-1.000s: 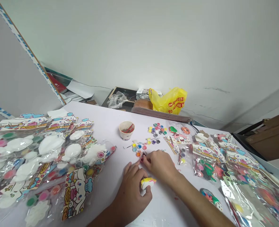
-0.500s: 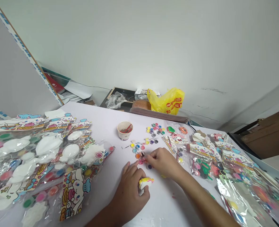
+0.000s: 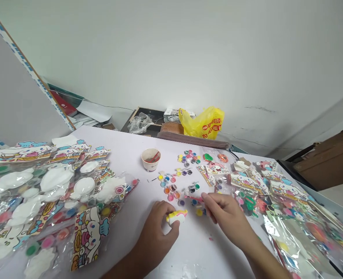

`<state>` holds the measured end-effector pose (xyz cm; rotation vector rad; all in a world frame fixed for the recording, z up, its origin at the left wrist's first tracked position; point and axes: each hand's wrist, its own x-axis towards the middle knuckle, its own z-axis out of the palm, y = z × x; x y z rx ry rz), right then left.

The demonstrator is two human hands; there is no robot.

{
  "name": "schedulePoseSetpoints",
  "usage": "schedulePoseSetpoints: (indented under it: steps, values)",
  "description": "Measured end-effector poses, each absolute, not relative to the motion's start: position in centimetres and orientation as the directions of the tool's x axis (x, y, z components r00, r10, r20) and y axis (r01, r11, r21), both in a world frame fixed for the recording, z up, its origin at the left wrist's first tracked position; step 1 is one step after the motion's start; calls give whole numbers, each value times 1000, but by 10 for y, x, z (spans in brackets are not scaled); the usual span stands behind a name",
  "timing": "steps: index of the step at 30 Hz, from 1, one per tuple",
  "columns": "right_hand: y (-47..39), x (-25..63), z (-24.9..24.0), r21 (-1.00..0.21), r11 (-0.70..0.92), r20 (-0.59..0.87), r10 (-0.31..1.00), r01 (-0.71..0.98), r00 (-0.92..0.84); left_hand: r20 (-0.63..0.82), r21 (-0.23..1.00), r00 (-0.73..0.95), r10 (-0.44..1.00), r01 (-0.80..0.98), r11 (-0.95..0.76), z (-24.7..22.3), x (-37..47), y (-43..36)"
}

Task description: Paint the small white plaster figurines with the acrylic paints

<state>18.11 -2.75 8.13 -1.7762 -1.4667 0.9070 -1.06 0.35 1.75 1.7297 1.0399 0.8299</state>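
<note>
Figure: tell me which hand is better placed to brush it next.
Right, I'd say: the right hand holds the brush close by, while the left hand is taken up gripping the figure.

White craft table, paint pots and bagged plaster kits on top.
Paper cup with red brush inside, mid-table; small colored paint pots in clusters beside and nearer; clear-bagged white plaster figures with cartoon header cards piled left; more bagged kits right; pink-hooded character card near green piece and orange piece; small pink paint smear on near surface.
</note>
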Motion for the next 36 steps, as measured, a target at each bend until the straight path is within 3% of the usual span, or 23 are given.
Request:
schedulePoseSetpoints:
  steps: [4, 8, 11, 17, 26, 36]
  values:
    - [-63, 190, 60, -905, -149, -45, 965, 400, 258, -147, 985, 483, 863, 151, 84, 20, -10, 4]
    - [-75, 192, 44, -915, -187, -68, 945, 356, 321, -246, 964, 565, 787, 62, 257, 32, -5, 5]
    - [-74, 195, 41, -923, -170, -49, 942, 345, 333, -266, 955, 585, 766, 49, 294, 36, 1, 6]
    - [-81, 200, 20, -884, -41, 122, 942, 466, 314, -337, 928, 550, 764, 59, 367, 29, 11, 7]
    - [-88, 183, -7, -857, 98, 247, 940, 507, 237, -398, 826, 561, 726, -126, 550, 18, 7, 5]
    - [-87, 182, -4, -846, 89, 239, 945, 526, 225, -338, 891, 605, 721, -41, 452, 12, 4, 5]
